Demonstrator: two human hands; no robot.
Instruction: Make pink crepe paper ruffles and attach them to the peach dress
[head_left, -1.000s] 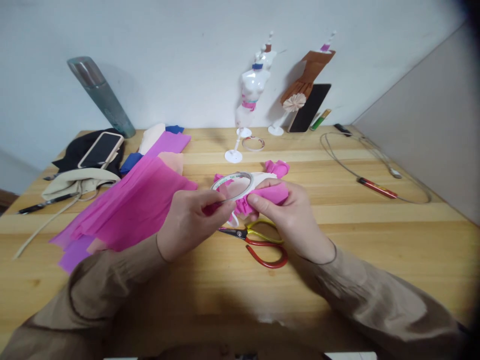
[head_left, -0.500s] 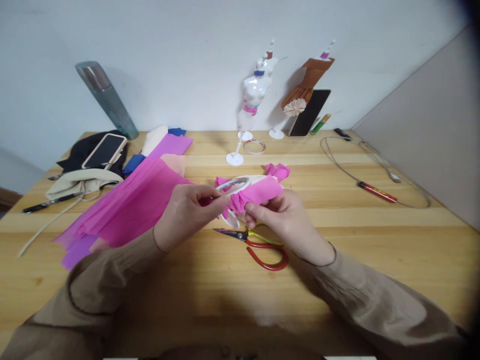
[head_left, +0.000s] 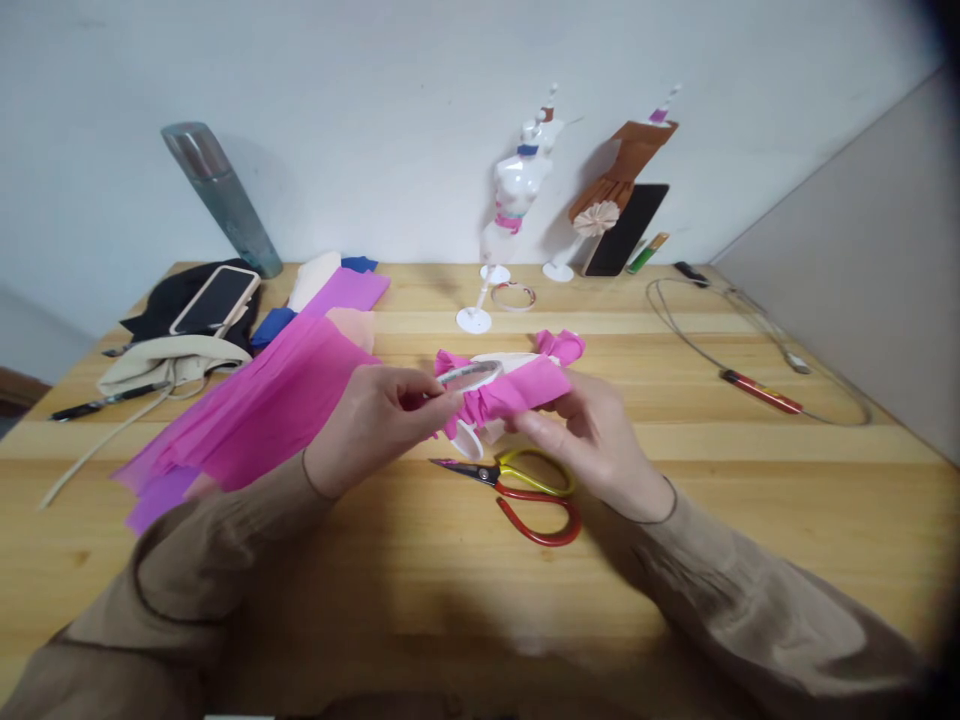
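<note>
My left hand point(head_left: 367, 425) pinches the edge of a narrow roll of tape point(head_left: 491, 372) between thumb and fingers. Right beside the roll, gathered pink crepe paper point(head_left: 534, 388) wraps around a small white dress form, which is mostly hidden; its round white base point(head_left: 466, 441) shows below. My right hand point(head_left: 592, 440) is closed at the right edge of the pink crepe paper, thumb in front and fingers behind. Just beneath both hands, scissors point(head_left: 486, 474) with one yellow and one red handle lie on the table, a pink scrap at their tip.
Pink and purple crepe paper sheets point(head_left: 289, 410) spread at the left, near a phone point(head_left: 217, 300) and a beige pouch point(head_left: 172, 362). Against the wall stand a spray bottle point(head_left: 225, 200), a white dress form point(head_left: 517, 185) and a brown-dressed one point(head_left: 626, 150). A cable point(head_left: 682, 335) with a red stick point(head_left: 761, 391) lies right.
My right hand's grip has shifted slightly along the pink crepe paper, its thumb moving right. More of the yellow scissor handle shows. The whole view has moved a little.
</note>
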